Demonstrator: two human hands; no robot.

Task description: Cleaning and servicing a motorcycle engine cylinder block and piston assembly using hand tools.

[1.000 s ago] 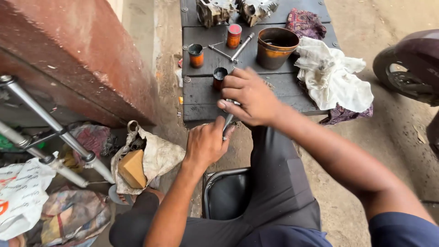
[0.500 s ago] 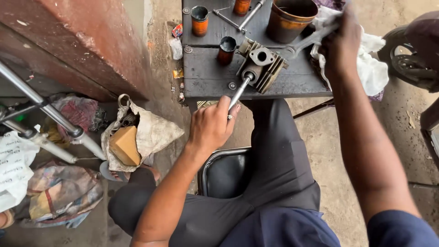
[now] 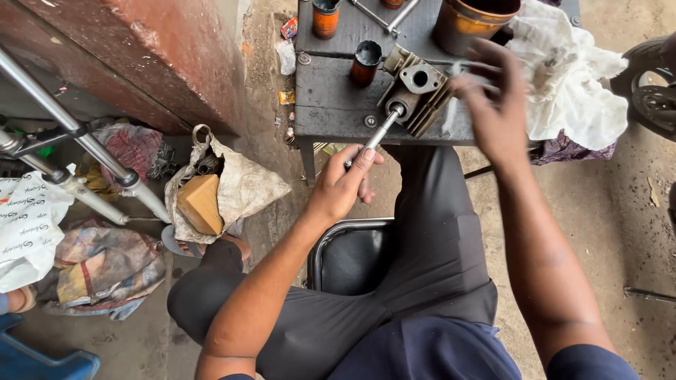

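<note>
The left hand (image 3: 343, 184) is closing its fingers around a steel rod (image 3: 373, 138), its long axis slanting from the hand up-right into the finned metal block (image 3: 417, 88) sitting at the bench's (image 3: 331, 105) front edge. The right hand (image 3: 495, 105), half a second ago on the white rag (image 3: 570, 91), is now hovering open-fingered and blurred beside the block, holding nothing. Two small orange cans are standing behind it.

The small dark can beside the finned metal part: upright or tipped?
Upright. The small dark can stands on the dark table, its open mouth facing up, beside the finned metal part.
</note>
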